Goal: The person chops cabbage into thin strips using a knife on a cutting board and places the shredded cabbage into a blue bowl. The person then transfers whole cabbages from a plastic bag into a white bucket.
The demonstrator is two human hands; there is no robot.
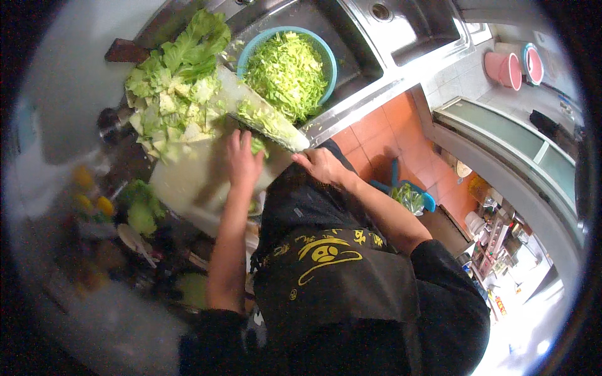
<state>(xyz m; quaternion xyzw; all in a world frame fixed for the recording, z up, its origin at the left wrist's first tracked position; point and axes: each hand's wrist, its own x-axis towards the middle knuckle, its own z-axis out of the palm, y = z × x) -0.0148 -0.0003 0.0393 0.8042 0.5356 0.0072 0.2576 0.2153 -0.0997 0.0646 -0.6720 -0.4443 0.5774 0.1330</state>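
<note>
A kitchen knife [263, 134] lies across the shredded greens on a white cutting board [181, 181], its blade seen nearly edge-on. My right hand [324, 165] is closed around the handle, close to the board's right edge. On the near side of the blade, my left hand [242, 160] rests over the board, thumb apart from the fingers. A small bit of leafy green [257, 146] shows beside its fingers; contact is hard to tell. Shredded greens [261, 117] lie beyond the blade. Chopped leaf pieces [176, 113] and larger whole leaves [197, 40] are heaped on the board's far left.
A blue colander [335, 70] full of shredded greens [289, 75] stands in the steel sink [362, 56], just beyond the board. Left of me are a leafy head [141, 209] and yellow items [104, 206]. A blue stool [428, 201] holding bagged greens [408, 199] stands on the tiled floor [400, 122].
</note>
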